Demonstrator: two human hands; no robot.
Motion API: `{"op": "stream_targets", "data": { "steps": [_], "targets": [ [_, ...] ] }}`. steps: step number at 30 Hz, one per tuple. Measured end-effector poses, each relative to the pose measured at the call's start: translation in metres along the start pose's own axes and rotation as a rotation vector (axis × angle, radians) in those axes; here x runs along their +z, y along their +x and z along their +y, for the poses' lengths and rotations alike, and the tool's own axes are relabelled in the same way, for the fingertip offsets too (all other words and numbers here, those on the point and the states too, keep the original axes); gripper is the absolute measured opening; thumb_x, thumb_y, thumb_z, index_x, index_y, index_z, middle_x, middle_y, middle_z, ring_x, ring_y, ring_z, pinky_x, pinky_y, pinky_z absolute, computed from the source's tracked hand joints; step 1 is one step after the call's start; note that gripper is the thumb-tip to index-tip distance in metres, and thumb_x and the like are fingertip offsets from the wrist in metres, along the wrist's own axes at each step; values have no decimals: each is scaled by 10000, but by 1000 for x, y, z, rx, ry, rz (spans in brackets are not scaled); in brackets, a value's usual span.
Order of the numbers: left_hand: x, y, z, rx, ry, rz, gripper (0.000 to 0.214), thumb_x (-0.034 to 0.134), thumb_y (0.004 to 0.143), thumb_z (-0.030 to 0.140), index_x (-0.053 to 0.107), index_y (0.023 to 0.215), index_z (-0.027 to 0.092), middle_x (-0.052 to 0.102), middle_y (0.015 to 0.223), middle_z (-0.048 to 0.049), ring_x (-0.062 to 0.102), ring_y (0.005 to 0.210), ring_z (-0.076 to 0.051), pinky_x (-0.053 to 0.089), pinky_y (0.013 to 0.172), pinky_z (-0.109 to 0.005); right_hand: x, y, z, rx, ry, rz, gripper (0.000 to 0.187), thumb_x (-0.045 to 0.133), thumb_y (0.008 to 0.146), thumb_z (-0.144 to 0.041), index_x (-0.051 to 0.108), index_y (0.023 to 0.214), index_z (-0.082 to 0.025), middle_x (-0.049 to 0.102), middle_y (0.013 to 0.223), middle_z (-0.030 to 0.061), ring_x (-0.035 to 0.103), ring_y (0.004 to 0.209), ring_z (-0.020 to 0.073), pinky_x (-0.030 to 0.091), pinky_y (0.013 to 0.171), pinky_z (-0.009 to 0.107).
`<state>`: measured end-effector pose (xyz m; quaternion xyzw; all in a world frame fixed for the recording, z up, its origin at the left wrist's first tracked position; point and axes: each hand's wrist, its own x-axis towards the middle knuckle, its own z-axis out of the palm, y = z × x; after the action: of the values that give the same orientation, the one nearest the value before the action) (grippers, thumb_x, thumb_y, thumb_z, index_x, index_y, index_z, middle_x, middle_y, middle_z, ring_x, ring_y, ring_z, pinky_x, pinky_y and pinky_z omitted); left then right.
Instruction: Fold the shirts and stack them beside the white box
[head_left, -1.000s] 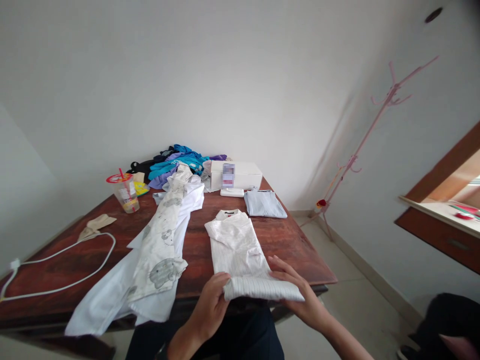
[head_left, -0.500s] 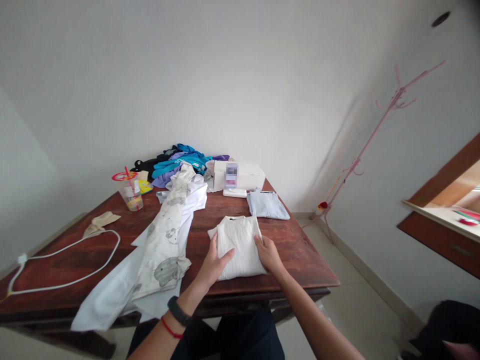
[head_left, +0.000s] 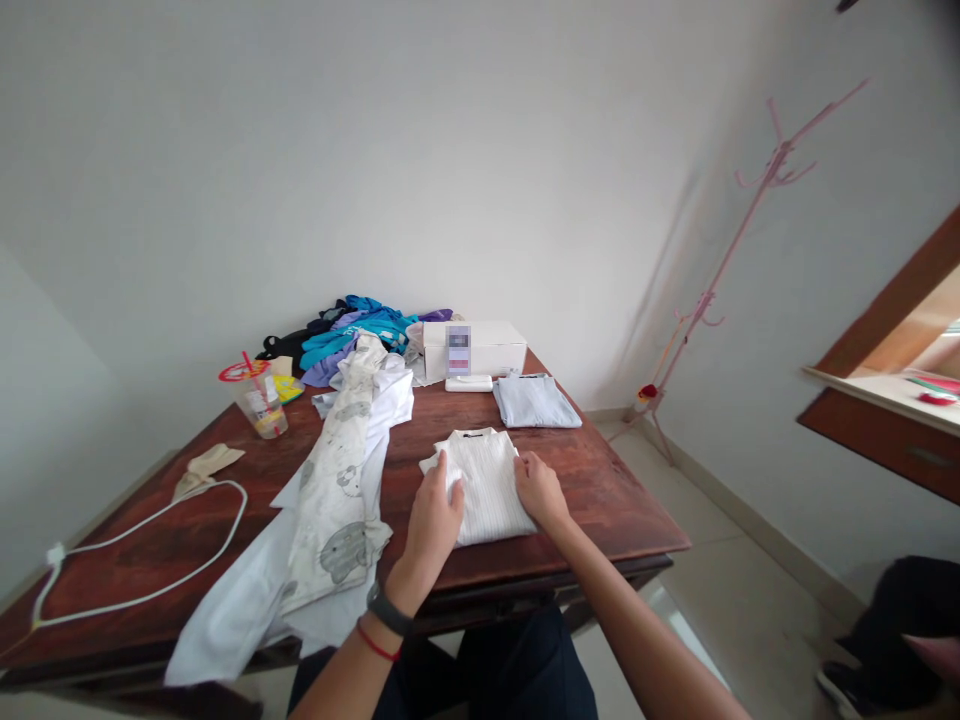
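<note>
Reddish-brown wooden table (head_left: 615, 510) against a pale wall (head_left: 480, 170), folded striped white shirt (head_left: 491, 495) lying near its front edge. Left hand (head_left: 435, 510) rests on the shirt's left side, right hand (head_left: 541, 490) curls at its right edge; can't tell if either's actually gripping. Folded light-blue garment (head_left: 537, 402) sits just beyond, printed cloth (head_left: 337, 510) off left.

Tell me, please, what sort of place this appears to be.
Probably a room in a home, judging by the folded shirt, the heap of clothes behind it and the coat stand near the wall.
</note>
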<state>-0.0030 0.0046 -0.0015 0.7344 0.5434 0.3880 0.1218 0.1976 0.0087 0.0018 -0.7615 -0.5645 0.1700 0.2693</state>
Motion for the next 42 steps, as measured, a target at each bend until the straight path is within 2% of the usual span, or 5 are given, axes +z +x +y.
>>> {"op": "stream_targets", "data": {
  "steps": [7, 15, 22, 28, 42],
  "targets": [
    [-7, 17, 12, 129, 383, -49, 548, 507, 957, 222, 453, 1488, 99, 508, 1424, -228, 493, 1329, -361, 483, 1024, -486, -5, -1, -9, 36, -67, -23, 347, 356, 1020, -311, 650, 1076, -135, 732, 1026, 196, 695, 990, 308, 426, 808, 339],
    [21, 28, 14, 416, 395, -437, 597, 377, 1043, 429, 342, 1574, 158, 285, 1643, -163, 279, 1501, -384, 317, 1159, -611, -12, 3, -8, 36, -170, -48, 340, 367, 971, -263, 677, 900, -142, 746, 976, 194, 707, 949, 300, 422, 769, 330],
    [32, 30, -3, 397, 415, -391, 640, 369, 1028, 537, 329, 1587, 229, 266, 1654, -146, 260, 1502, -402, 272, 1152, -668, -8, 8, -12, -116, -191, 94, 344, 446, 948, -286, 609, 1208, -132, 674, 1176, 182, 647, 1049, 311, 465, 874, 378],
    [36, 32, -16, 369, 453, -384, 688, 471, 995, 433, 261, 1611, 207, 264, 1653, -142, 247, 1498, -432, 254, 1144, -696, 15, 22, -19, -575, -212, -83, 497, 357, 1031, -319, 448, 1508, -214, 329, 1635, 105, 181, 1540, 323, 241, 1206, 529],
    [35, 47, -51, 353, 480, -347, 670, 386, 1008, 558, 267, 1603, 273, 305, 1641, -110, 333, 1458, -437, 339, 1077, -713, 40, 37, 15, -425, -206, -195, 627, 296, 1037, -576, 179, 1612, -353, 123, 1691, 31, 57, 1560, 323, 196, 1204, 627]
  ]
}}
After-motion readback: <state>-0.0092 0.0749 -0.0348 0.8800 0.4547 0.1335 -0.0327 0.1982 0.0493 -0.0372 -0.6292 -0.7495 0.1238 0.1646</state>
